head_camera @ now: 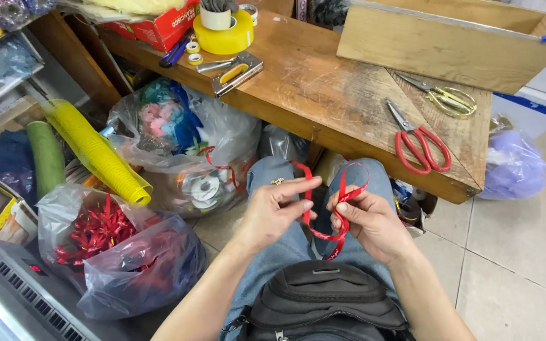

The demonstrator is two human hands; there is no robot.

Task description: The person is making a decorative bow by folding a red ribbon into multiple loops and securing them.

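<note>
Black zippered waist bag (330,303) on lap, both hands pinching thin red ribbon (339,208) over knees: left hand (273,211) on tail, right hand (368,224) on loops. Could easily unravel if either pinch slackens.

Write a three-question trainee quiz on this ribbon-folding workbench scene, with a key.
1. True or false: both hands grip the red ribbon.
2. Which tool lies on the wooden bench nearest the right hand? A) red-handled scissors B) a hammer C) pliers
3. Fill in: the clear bag beside the left hand holds finished red ____.

Key:
1. True; left-hand fingers pinch one end, and the right hand holds the loops.
2. A, the red-handled scissors; gold-handled scissors lie farther back.
3. bows.
</note>
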